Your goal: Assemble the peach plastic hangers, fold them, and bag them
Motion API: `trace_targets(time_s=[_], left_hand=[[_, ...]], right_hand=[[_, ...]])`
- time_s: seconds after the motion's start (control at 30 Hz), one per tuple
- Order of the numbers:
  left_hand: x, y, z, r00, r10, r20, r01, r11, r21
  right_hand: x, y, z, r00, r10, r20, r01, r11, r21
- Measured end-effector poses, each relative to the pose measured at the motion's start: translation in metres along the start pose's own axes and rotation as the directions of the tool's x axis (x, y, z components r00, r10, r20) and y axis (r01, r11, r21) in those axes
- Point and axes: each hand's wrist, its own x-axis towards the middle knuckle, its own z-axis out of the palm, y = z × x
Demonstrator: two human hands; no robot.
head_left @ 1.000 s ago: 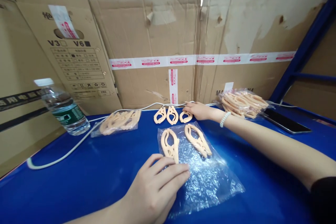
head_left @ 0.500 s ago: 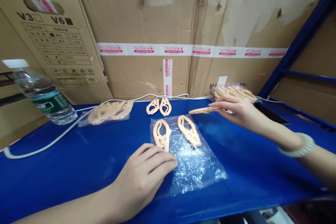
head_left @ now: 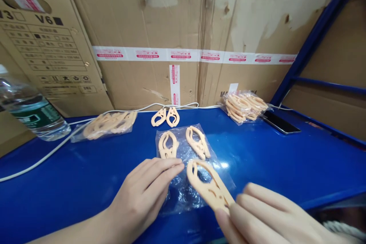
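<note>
A peach plastic folding hanger, folded up, is pinched by its lower end in my right hand, tilted above the front of a clear plastic bag. On the bag lie two more folded hangers, the left one and the right one. My left hand is closed over the lower end of the left one, fingers together; its thumb is hidden. Behind the bag, a pair of folded hangers lies side by side on the blue table.
Bagged hangers lie at the left and in a stack at the back right, beside a black phone. A water bottle stands far left. A white cable runs along the back, before cardboard boxes.
My right hand has come from the back right toward the front with the folding hanger, now tilted and seen face-on. My left hand stays at the left hanger. The view has shifted right.
</note>
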Motion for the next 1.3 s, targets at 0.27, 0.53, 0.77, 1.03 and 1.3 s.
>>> trace_targets(time_s=[0.27,0.53,0.77,1.03,1.3], left_hand=[[0.002,0.000,0.001,0.991,0.132,0.018,-0.133,0.991,0.032],[-0.001,-0.002,0.011,0.991,0.131,-0.031,-0.130,0.991,0.019],[0.001,-0.002,0.008,1.000,-0.017,-0.013,0.016,1.000,-0.013],[-0.003,-0.006,0.008,0.999,0.023,-0.043,-0.023,1.000,0.000],[0.005,-0.003,-0.005,1.000,-0.026,0.005,0.026,0.999,-0.039]], right_hand=[[0.024,0.034,0.065,0.997,-0.026,0.077,0.041,0.978,-0.205],[0.044,0.065,0.034,0.989,0.146,0.037,-0.149,0.908,0.391],[0.115,0.137,0.123,0.909,-0.065,0.411,-0.029,0.976,0.217],[0.150,0.164,0.199,0.823,-0.079,0.563,-0.018,0.986,0.163],[0.118,0.184,0.145,0.834,0.076,0.547,-0.178,0.975,0.136]])
